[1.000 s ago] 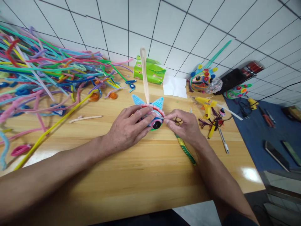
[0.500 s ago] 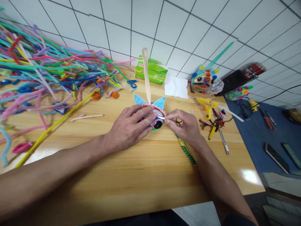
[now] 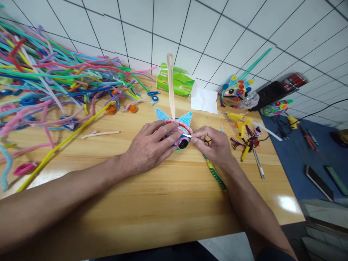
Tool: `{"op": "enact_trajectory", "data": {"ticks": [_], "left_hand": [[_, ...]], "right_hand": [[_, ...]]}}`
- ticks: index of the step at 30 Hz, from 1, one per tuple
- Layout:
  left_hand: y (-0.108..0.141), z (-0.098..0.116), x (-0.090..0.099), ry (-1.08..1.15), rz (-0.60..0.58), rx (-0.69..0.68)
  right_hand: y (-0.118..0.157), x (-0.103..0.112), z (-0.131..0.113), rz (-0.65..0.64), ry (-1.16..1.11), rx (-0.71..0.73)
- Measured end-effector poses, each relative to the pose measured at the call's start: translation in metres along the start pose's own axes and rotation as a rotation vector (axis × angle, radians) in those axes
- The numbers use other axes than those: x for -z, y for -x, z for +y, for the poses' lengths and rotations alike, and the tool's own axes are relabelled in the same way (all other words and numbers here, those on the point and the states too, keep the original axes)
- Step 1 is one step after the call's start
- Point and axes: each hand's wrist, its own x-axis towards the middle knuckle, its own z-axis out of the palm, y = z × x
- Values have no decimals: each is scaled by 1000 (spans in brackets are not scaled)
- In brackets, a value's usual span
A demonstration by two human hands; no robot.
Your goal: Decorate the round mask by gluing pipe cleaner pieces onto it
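A pipe-cleaner animal head [image 3: 183, 144] with light blue pointed ears, a red and pink band and a black eye lies on the wooden table [image 3: 152, 203]. My left hand [image 3: 153, 145] covers its left side, fingers wrapped over it. Between the pinched thumb and forefinger of my right hand [image 3: 210, 145] is a small white strip [image 3: 187, 136], its other end against the head above the eye. A tall beige loop [image 3: 170, 87] rises from the top of the head. Partly behind my right hand lie scissors and a green-yellow tool [image 3: 216, 175].
Many coloured pipe cleaners [image 3: 54, 79] are heaped at the left. Behind the head are a green packet [image 3: 175, 81] and white paper [image 3: 203, 99]. At the right lie a yellow glue gun [image 3: 239, 123], a pen [image 3: 259, 165] and a finished-looking colourful head [image 3: 235, 92].
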Motion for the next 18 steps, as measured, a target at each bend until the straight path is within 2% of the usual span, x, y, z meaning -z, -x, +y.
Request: {"op": "enact_trajectory", "data": {"ticks": [18], "left_hand": [[1, 0, 0, 24, -9, 9]], "right_hand": [[2, -4, 7, 36, -20, 14]]}}
